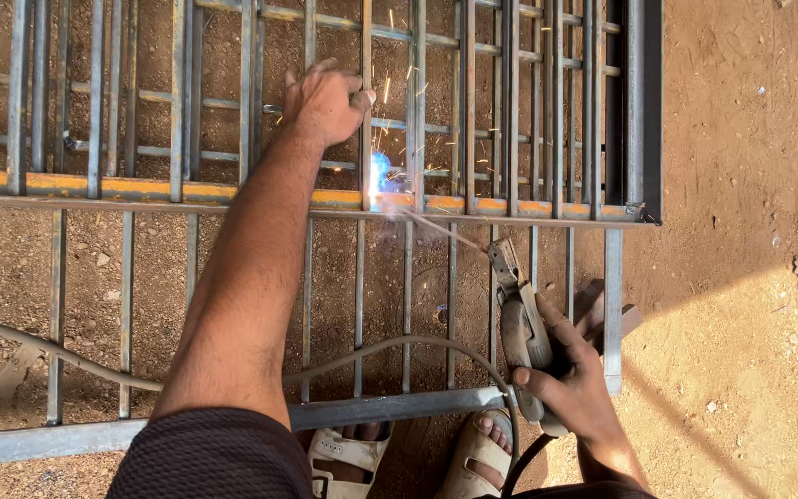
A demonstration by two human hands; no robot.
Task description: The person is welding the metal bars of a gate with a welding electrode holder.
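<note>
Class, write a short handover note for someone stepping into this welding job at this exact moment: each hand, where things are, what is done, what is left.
Left hand grips an upright bar of the metal grille lying flat on the sandy ground.
Right hand holds the electrode holder; its rod touches the yellow crossbar, arc and sparks live.
Cable loops across the grille near the sandalled feet.
Done: cannot tell which joints are finished.
Left: this joint is mid-weld.

Narrow gaps between the grille bars (pixel 307 277) seemingly bar hands; open dirt ground (pixel 741 185) lies right
</note>
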